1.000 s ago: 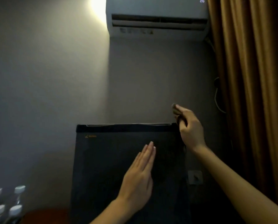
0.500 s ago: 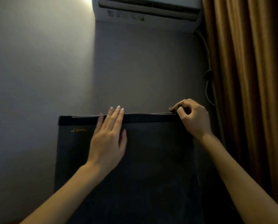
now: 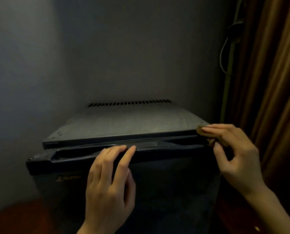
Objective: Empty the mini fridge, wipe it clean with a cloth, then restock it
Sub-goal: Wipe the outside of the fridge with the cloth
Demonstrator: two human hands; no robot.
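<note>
Fridge [image 3: 124,125] door [image 3: 166,191] is nearest, with a narrow gap at its top; the inside is hidden. The left hand [image 3: 107,188] lays almost straight fingers on the door's top edge. The right hand [image 3: 237,156] pinches a brown cloth [image 3: 199,130] at the top right corner. Behind is the wall [image 3: 124,56], and the curtain [image 3: 275,98] hangs at the right.

Dim grey wall [image 3: 107,56]; brown curtain [image 3: 275,81] right; cable [image 3: 225,48] beside curtain; reddish floor [image 3: 14,220].
</note>
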